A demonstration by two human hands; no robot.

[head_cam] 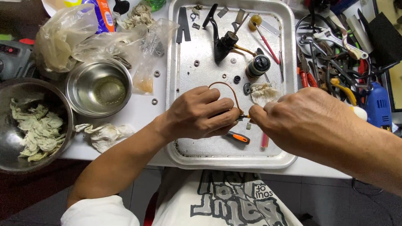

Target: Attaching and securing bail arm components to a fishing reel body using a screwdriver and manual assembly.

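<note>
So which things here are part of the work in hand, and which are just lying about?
In hand:
- left hand holding the bronze wire loop
- right hand pinching a small tool at the loop's end
- metal tray with the black reel body and spool

Lying about:
- small steel bowl
- big bowl of rags
- plastic bags
- pile of hand tools
- blue drill

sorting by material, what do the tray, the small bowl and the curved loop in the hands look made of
Tray: dull scuffed metal, likely aluminium or steel. Small bowl: shiny, reflective metal, probably stainless steel. Curved loop, pinched by the left hand and right hand: thin coppery-brown wire, apparently metal.
</note>
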